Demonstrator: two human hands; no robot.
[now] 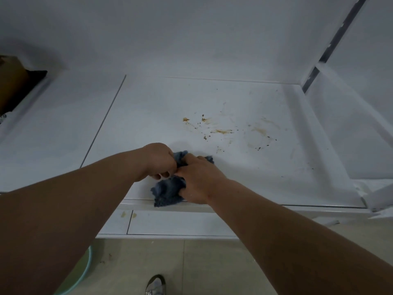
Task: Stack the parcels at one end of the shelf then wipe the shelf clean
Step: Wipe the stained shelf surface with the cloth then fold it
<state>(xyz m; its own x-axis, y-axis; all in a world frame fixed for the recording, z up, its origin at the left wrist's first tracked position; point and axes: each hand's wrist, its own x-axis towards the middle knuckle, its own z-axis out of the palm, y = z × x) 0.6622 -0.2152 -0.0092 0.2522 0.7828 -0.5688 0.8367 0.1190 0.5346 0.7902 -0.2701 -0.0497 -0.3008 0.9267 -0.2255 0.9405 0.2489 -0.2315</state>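
Note:
A crumpled blue cloth (168, 191) lies at the front edge of the white shelf (148, 116). My left hand (158, 161) grips its upper part with curled fingers. My right hand (198, 179) holds the cloth from the right, fingers wrapped into the folds. Brown stains and specks (221, 131) mark the shelf beyond and to the right of my hands. A brown cardboard parcel (11, 81) with a black one under it sits at the far left end of the shelf, cut off by the frame edge.
A white side panel (350, 128) closes the shelf on the right, with a dark metal upright (331, 47) behind it. A lower white ledge (170, 225) has small brown spots. On the tiled floor below are a green basin (81, 271) and a shoe (155, 285).

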